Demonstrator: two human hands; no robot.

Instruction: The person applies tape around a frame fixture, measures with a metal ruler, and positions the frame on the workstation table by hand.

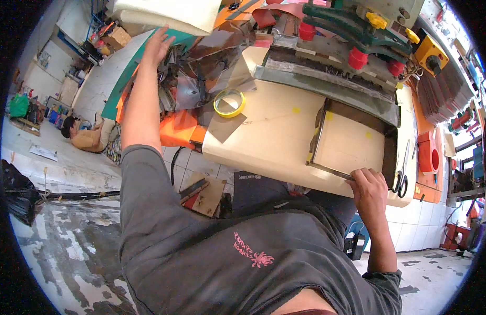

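1. Right hand (pixel 370 193) is gripping the near edge of the dark rectangular frame (pixel 318 131), fingers curled over; thumb contact is not showing clearly.
2. Frame is lying on the cream board (pixel 258 136), right part, just in front of the press (pixel 353 42).
3. Left hand (pixel 158 46) is reaching over the green sheet (pixel 128 81), fingers extended, slightly apart; can't tell if it's touching.
4. Scissors (pixel 401 184) are lying just beside the frame; yellow tape roll (pixel 230 103) is sitting well left.
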